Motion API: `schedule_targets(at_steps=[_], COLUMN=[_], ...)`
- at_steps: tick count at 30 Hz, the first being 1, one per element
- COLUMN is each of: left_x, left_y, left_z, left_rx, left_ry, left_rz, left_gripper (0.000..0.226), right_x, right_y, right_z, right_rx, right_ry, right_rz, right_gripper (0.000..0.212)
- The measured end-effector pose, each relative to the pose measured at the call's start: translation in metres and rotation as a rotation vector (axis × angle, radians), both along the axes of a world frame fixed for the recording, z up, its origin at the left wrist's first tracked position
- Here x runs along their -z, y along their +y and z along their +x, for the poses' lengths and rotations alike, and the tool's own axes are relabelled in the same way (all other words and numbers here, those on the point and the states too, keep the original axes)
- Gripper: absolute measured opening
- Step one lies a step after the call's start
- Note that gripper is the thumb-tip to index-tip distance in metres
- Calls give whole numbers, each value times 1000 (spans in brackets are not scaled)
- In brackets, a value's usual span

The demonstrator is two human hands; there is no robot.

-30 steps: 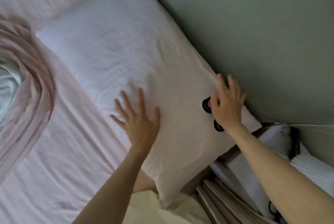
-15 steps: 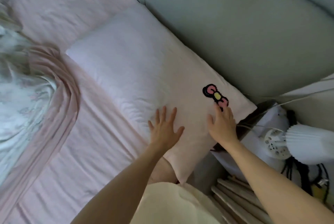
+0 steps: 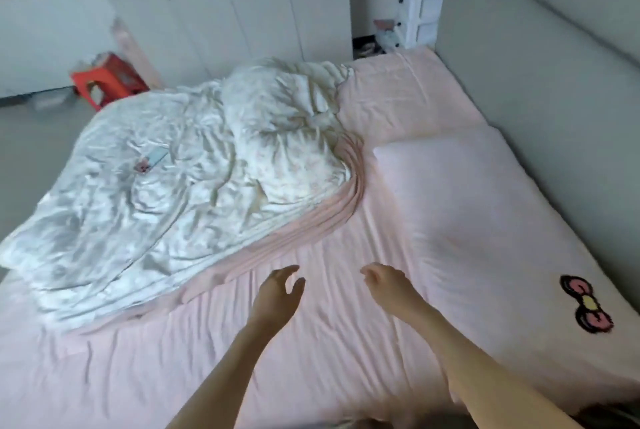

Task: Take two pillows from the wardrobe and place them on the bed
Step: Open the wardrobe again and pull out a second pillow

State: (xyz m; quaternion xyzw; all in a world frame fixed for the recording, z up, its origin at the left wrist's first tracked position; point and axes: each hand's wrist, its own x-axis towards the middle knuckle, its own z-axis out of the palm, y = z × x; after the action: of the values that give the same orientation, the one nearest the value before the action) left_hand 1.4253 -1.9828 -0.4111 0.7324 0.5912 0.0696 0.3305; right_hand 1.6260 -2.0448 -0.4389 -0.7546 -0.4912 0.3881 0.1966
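One pillow [image 3: 485, 220] lies flat on the bed [image 3: 311, 342], along the headboard [image 3: 554, 82]; left hand [image 3: 277, 297] and right hand [image 3: 391, 285] hover over the sheet, grip loose, empty

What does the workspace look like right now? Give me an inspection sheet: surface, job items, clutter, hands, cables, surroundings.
Surface: bed with a wrinkled pink sheet, bare in front of the hands.
Job's things: one pink pillow with a bow motif lies flat along the headboard; no second pillow seen.
Clutter: a crumpled white duvet covers the far left of the bed, with a small flat item on it, too blurred to identify.
Grippers: left hand and right hand are open, empty and off the pillow.
Cables: nothing seen.
Surroundings: white wardrobe with doors closed, red stool on the floor, white drawer unit past the headboard.
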Motion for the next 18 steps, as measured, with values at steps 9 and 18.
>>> schedule_targets(at_steps=[9,18], left_x=[-49,-76], left_y=[-4,-8], left_z=[-247,-603], left_rx=[-417,-791], left_ry=[-40,57], left_rz=[129,221], left_gripper=[35,32], right_x=[-51,-81], right_y=[77,143], right_z=[-243,-626], right_rx=[-402,-704], right_ry=[38,202], right_rz=[106,189], right_gripper=[30,28])
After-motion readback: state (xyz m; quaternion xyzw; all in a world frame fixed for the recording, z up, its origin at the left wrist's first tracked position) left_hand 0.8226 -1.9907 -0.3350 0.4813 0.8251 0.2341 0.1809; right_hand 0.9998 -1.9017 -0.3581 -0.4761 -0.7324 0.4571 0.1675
